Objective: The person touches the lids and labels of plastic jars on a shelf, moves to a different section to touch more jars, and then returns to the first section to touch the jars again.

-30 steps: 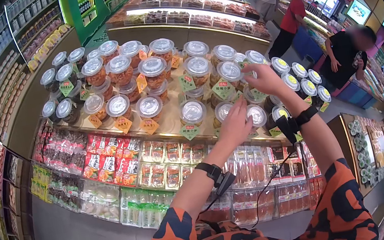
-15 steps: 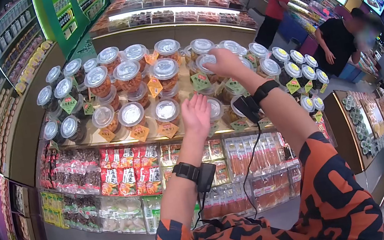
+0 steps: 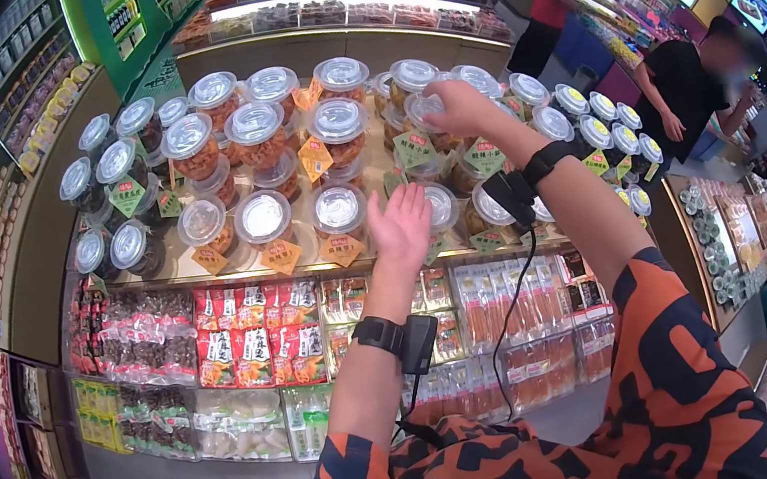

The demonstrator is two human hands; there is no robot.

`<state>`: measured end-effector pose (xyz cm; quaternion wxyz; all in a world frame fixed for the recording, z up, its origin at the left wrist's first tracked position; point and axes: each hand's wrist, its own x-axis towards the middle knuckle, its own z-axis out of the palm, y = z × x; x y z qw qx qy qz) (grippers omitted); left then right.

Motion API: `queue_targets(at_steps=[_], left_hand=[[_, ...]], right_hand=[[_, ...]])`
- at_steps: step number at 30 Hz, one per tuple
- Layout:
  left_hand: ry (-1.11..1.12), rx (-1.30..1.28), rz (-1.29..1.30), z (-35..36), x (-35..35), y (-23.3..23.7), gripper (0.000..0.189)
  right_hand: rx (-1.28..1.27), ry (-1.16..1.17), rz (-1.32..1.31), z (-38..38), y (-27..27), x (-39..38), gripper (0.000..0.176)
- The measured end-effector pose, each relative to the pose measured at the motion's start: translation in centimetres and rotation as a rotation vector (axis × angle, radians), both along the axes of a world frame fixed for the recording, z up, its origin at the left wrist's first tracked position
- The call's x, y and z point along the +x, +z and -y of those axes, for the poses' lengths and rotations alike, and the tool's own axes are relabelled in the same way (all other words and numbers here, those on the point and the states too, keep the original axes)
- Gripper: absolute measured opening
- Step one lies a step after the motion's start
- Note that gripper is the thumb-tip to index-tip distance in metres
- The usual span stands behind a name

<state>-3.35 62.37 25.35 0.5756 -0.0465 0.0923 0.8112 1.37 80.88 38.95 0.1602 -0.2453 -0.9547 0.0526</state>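
My right hand (image 3: 467, 111) is over a clear-lidded plastic tub (image 3: 423, 107) in the back row, with its fingers curled at the lid's edge; part of the grip is hidden. Palm up and fingers spread, my left hand (image 3: 402, 226) holds nothing. It is near the front edge of the display, beside another lidded tub (image 3: 440, 207). A green diamond-shaped price tag (image 3: 413, 147) sits between the two hands. To the left stand tubs of orange food, one (image 3: 339, 125) stacked on another, with an orange tag (image 3: 315, 157) at its side.
Dark-filled tubs (image 3: 118, 162) stand at the left end, yellow-labelled tubs (image 3: 595, 131) at the right. Packaged snacks (image 3: 258, 337) hang along the front. A person in black (image 3: 679, 83) stands at the right; others are farther back. Black cables (image 3: 509, 320) hang from both wrist devices.
The view has shifted slightly. My right hand stays at the tub's lid, and my left hand remains palm up with its fingers spread.
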Motion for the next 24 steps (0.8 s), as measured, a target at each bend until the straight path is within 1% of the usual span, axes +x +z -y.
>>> queue_targets(at_steps=[10,14,16,24], left_hand=[[0.004,-0.033,-0.090,-0.1,0.3,0.5,0.081],[0.007,-0.035,-0.106,-0.2,0.4,0.5,0.081],[0.007,-0.043,-0.131,-0.1,0.4,0.6,0.082],[0.002,-0.024,-0.111,-0.2,0.1,0.0,0.088]], right_hand=[[-0.028,0.133,0.029,0.0,0.6,0.9,0.044],[-0.023,0.109,0.051,-0.1,0.4,1.0,0.046],[-0.037,0.139,0.052,-0.2,0.3,1.1,0.047],[-0.083,0.162,0.153,0.6,1.3,1.0,0.044]])
